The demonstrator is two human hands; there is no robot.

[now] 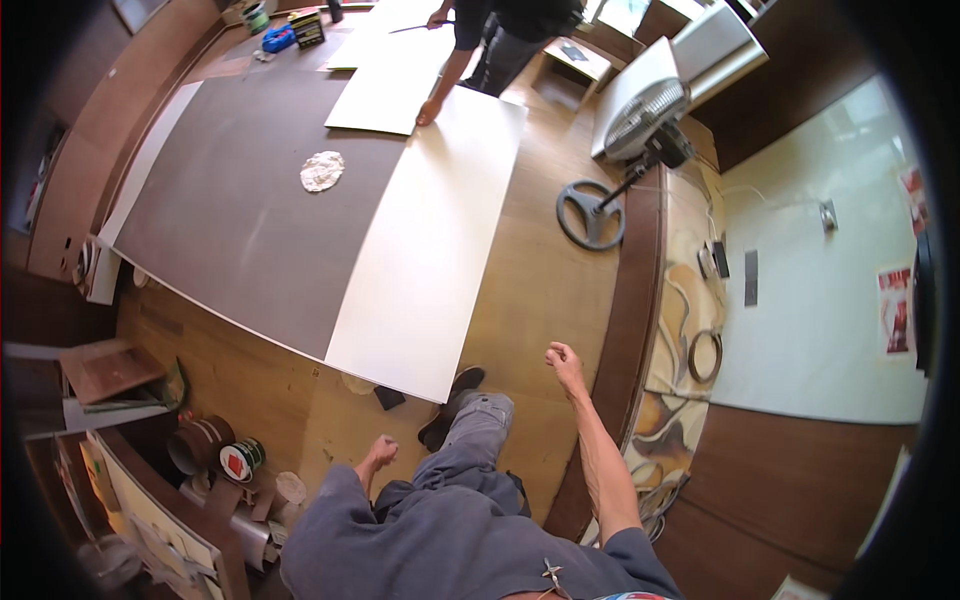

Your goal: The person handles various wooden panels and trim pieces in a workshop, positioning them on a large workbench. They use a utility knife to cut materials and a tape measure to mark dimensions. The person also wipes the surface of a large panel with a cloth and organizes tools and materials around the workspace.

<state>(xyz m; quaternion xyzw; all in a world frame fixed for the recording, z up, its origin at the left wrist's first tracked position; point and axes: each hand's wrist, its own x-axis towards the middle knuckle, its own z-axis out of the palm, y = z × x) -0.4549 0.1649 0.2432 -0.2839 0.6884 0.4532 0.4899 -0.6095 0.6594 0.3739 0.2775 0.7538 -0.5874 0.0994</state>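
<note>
My left hand (380,452) hangs at my left side with its fingers curled in, and nothing shows in it. Held out to the right over the wooden floor, my right hand (566,364) is loosely closed, and I see nothing in it either. Neither hand touches anything. Nearest ahead is a long white panel (440,230), lying along the right side of a large grey-brown board (250,230). A crumpled whitish cloth (322,171) lies on the board. At the far end, a co-worker's hand (429,112) rests on the edge of another white sheet (385,95).
A pedestal fan (645,120) stands on the floor at the right, its round base (590,215) beside a low brown ledge. Tins (242,458) and offcuts crowd the lower left. A blue bag (279,38) sits at the far left. A black piece (388,398) lies near my foot.
</note>
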